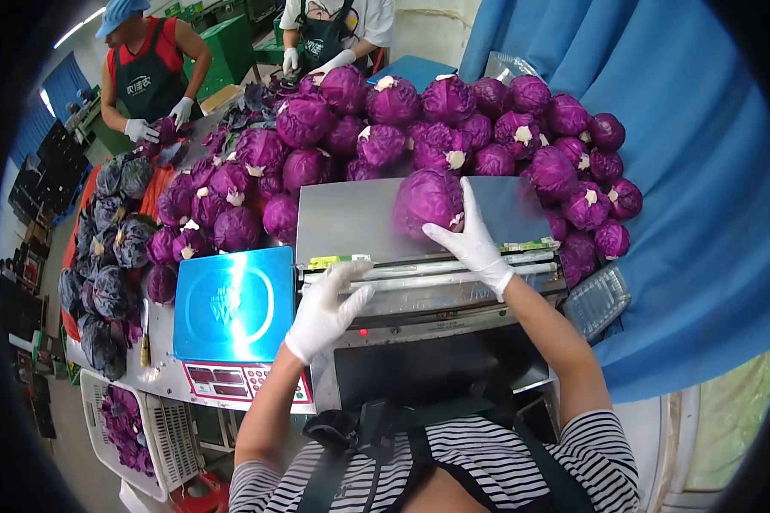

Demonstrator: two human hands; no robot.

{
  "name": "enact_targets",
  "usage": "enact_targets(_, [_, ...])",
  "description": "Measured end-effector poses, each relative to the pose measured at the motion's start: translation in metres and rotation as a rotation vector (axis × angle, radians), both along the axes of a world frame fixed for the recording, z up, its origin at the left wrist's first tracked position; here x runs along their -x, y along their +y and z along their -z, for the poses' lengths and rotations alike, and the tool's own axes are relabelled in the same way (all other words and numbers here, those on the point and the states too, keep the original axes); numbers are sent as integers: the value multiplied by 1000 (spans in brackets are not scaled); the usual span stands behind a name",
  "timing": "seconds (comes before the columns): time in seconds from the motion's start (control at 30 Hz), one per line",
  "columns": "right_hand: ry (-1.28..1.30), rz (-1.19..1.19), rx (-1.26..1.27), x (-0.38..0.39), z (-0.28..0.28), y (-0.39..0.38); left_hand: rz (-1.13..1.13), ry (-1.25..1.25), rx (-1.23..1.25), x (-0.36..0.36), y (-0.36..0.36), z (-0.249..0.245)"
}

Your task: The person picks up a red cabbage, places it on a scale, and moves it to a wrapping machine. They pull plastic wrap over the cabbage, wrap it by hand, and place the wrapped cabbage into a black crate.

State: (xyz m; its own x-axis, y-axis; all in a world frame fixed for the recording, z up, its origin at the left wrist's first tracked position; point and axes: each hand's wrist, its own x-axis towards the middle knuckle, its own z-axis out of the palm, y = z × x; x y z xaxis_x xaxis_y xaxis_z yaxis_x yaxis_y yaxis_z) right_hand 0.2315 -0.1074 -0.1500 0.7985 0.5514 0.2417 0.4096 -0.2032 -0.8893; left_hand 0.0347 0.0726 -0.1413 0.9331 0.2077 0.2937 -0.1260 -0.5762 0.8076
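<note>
A purple cabbage (426, 203) rests on the flat metal top of a wrapping machine (342, 214). My right hand (473, 245), in a white glove, touches its right side with thumb and fingers spread around it. My left hand (328, 308), also gloved in white, is over the machine's left front corner with its fingers apart and nothing in it. Rollers (419, 272) with clear film run across the machine in front of the cabbage. A blue-topped scale (235, 303) stands just left of my left hand.
Trimmed purple cabbages (385, 145) are heaped behind and beside the machine. Dark untrimmed cabbages (111, 291) lie at the left, near a knife (145, 342). A white basket (180, 427) holds leaves. Clear trays (596, 301) sit at the right. Two co-workers stand across the table.
</note>
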Motion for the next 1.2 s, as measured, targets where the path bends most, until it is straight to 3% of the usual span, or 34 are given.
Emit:
enact_targets(0.03, [-126, 11, 100, -1, 4, -8, 1, 3, 4, -4, 2, -1])
enact_targets(0.2, [-269, 57, 222, 14, -29, -90, -308, 156, -579, 15, 14, 2])
enact_targets(0.27, [-640, 346, 577, 28, -43, -127, -382, 231, -553, 34, 27, 13])
enact_targets(0.33, [-765, 467, 855, 29, -25, -162, -372, 241, -532, 39, 26, 17])
enact_targets(0.37, [-737, 478, 1023, 30, -20, -165, -349, 261, -660, 35, 20, 14])
enact_targets(0.47, [-675, 431, 934, 36, -8, -150, -304, 265, -830, 16, 6, 14])
enact_targets(0.5, [-560, 392, 839, 37, -6, -141, -261, 222, -747, 11, 2, 19])
enact_targets(0.53, [-604, 396, 886, 37, -2, -131, -220, 178, -666, 6, -2, 24])
enact_targets(0.6, [-604, 404, 972, 31, 8, -124, -207, 150, -710, 1, -4, 25])
enact_targets(0.7, [-388, 405, 848, 24, 1, -130, -195, 227, 76, 0, 2, 25])
enact_targets(0.73, [-387, 410, 849, 24, -1, -133, -191, 226, 76, 2, 2, 23])
enact_targets(0.8, [-586, 481, 1133, 24, -3, -137, -185, 366, 645, 9, -2, 13])
enact_targets(0.87, [-629, 445, 1127, 25, 2, -134, -176, 351, 701, 10, -4, 5])
enact_targets(0.93, [-525, 353, 869, 18, 14, -135, -51, 446, 1146, 10, -5, -2])
enact_targets(0.97, [-251, 344, 643, 20, 16, -137, -34, 487, 1233, 11, -5, -6])
enact_targets(1.0, [357, 190, 95, 32, -23, -141, -42, 472, 1236, 15, -5, -15])
enact_targets(1.03, [501, 21, -133, 40, -45, -152, 155, 548, 1436, 29, -10, -24])
enact_targets(1.07, [1013, 24, -492, 45, -41, -164, 364, 617, 1625, 42, -14, -26])
enact_targets(1.1, [1511, 21, -778, 52, -36, -173, 404, 603, 1590, 51, -18, -20])
enact_targets(1.13, [1641, -132, -727, 62, -23, -180, 445, 587, 1554, 57, -21, -14])
enact_targets(1.17, [1544, -430, -576, 69, -16, -184, 493, 551, 1504, 56, -20, -20])
enact_targets(1.2, [1402, -493, -523, 66, -26, -191, 549, 411, 1446, 52, -8, -25])
